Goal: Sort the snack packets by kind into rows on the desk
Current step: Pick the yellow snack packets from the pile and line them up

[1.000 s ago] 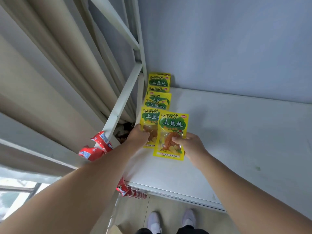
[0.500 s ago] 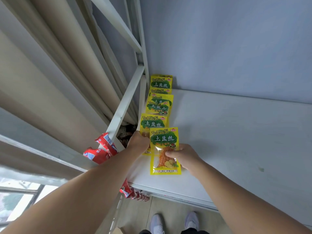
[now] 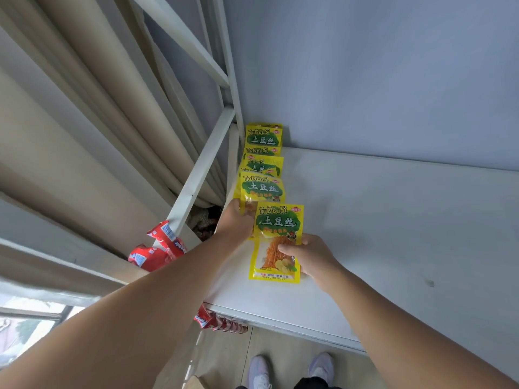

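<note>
Yellow front packet [image 3: 278,220] in the pinch of outstretched right hand [image 3: 311,258], next packet [image 3: 262,188] in grip of left hand [image 3: 237,223].

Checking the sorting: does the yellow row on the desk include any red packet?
No, the row holds only yellow packets; the red packets lie left of the desk.

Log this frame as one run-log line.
stage: yellow row | right hand: pinches nearest yellow packet, on desk, overlapping next yellow packet | left hand: holds next yellow packet | red packets: off desk's left edge, unsorted
</note>
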